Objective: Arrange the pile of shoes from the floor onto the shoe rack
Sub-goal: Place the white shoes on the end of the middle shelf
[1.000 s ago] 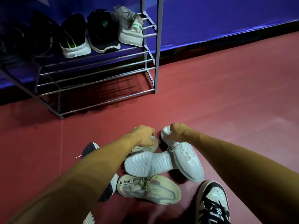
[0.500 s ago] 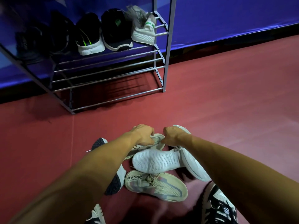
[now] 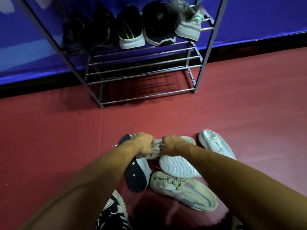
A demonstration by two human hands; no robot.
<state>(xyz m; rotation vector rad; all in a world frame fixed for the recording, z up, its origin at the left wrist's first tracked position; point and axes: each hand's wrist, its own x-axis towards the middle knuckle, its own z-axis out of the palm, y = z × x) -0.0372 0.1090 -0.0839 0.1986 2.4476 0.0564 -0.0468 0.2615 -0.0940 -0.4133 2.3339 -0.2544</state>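
A pile of shoes lies on the red floor below me. My left hand (image 3: 142, 143) and my right hand (image 3: 171, 146) both grip one beige knit sneaker (image 3: 186, 140) at its heel end. Its mate, a beige sneaker with lettering (image 3: 182, 190), lies nearer me. A white shoe (image 3: 177, 166) lies sole-up between them. Another white shoe (image 3: 216, 143) lies apart to the right. A shoe with a dark studded sole (image 3: 136, 176) lies under my left forearm. The metal shoe rack (image 3: 142, 63) stands ahead, with several shoes on an upper shelf.
A black-and-white sneaker (image 3: 113, 213) lies at the bottom edge near me. The rack's lower bars (image 3: 146, 97) carry no shoes. A purple wall (image 3: 257, 22) with a dark base strip runs behind the rack. Open red floor (image 3: 249, 105) lies to the right.
My right hand has let go of the white shoe, which now lies apart on the right, and has moved left onto the beige sneaker that my left hand holds. The view shifted left.
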